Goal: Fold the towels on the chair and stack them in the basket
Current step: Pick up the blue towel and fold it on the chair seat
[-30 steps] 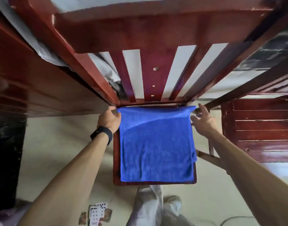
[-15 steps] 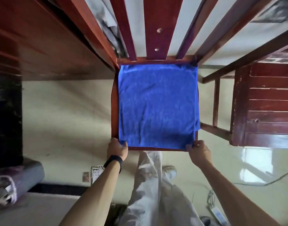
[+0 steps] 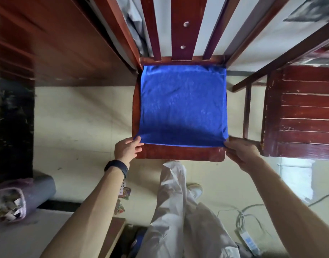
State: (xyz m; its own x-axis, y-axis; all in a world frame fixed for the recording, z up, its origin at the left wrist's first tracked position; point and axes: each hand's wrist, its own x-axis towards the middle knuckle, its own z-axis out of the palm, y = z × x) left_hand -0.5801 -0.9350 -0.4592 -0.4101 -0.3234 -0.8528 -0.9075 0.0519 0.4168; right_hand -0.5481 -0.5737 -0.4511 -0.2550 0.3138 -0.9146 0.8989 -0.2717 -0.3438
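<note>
- The blue towel (image 3: pixel 182 107) lies flat on the seat of the chair (image 3: pixel 178 154), stretching away from both hands toward the chair back. It looks nearly square, and its near edge runs side to side between the hands.
- The left hand (image 3: pixel 128 148) pinches the near-left corner between thumb and fingers, lifting it slightly off the seat.
- The right hand (image 3: pixel 241 152) holds the near-right corner with curled fingers — both hands are equally close, so the fold likely goes forward.
</note>
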